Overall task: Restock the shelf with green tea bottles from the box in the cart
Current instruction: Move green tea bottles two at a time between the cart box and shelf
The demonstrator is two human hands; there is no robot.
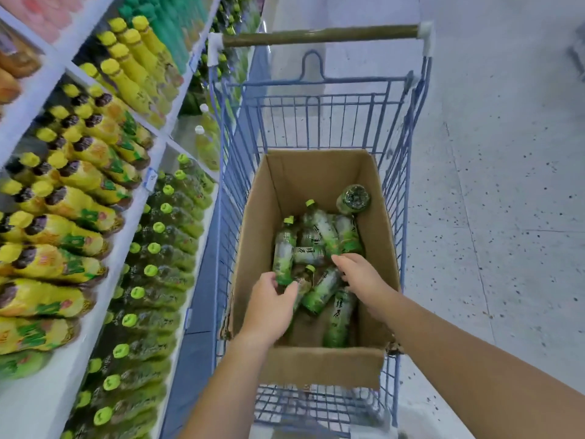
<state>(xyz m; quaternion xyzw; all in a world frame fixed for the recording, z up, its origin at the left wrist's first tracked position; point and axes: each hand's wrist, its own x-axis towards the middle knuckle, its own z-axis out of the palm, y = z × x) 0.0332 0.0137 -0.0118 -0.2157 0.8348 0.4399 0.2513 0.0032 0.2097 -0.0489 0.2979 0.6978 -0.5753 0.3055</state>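
Pick-up step: both hands reached into the box (319, 365) in the cart (392, 191); left hand (269, 307) spread open beside a bottle (284, 255); right hand (359, 275) open over loose bottles; next, closing on one apiece, then turning to the shelf (190, 248).

Only two forearms and two hands of the person are seen, entering from the near edge of the view. Both forearms are bare as far as they are shown; no sleeve edge is seen within the frame. The left hand (269, 307) is shown from the back, with the knuckles and the thumb visible. The right hand (359, 275) is likewise shown from the back, its fingers seen as slim and its nails short. Fine detail at the wrists is softened by blur.
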